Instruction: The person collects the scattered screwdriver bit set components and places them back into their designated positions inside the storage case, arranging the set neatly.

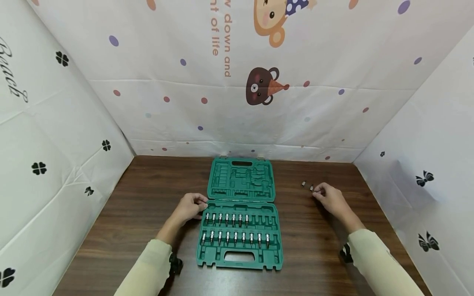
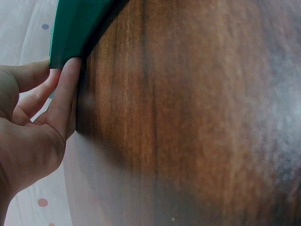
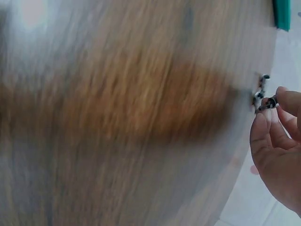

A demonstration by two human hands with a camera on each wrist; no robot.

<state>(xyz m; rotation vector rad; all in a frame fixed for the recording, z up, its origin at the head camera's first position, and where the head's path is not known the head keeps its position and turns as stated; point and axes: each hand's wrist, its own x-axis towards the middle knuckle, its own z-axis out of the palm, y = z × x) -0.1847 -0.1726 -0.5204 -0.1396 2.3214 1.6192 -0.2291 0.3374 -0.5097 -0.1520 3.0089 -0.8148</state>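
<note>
A green tool case (image 1: 240, 263) lies unfolded on the table, its lid (image 1: 241, 195) laid back toward the wall. Two rows of metal bit sockets (image 1: 235, 237) stand in the lower half; bare slots show at the right of the upper row. My left hand (image 1: 189, 207) grips the case's left edge near the hinge, thumb and fingers on its green wall (image 2: 70, 35). Off to the right of the case, my right hand (image 1: 331, 200) pinches a small bit socket (image 3: 271, 102) between thumb and fingertip. Loose bit sockets (image 1: 303, 183) lie on the wood just beyond those fingertips.
The brown wooden table (image 1: 159, 176) carries the case at its middle. White printed cloth walls (image 1: 185, 115) enclose the back and both sides. A dark wrist camera (image 1: 175, 264) sits at the left sleeve, another (image 1: 346, 253) at the right.
</note>
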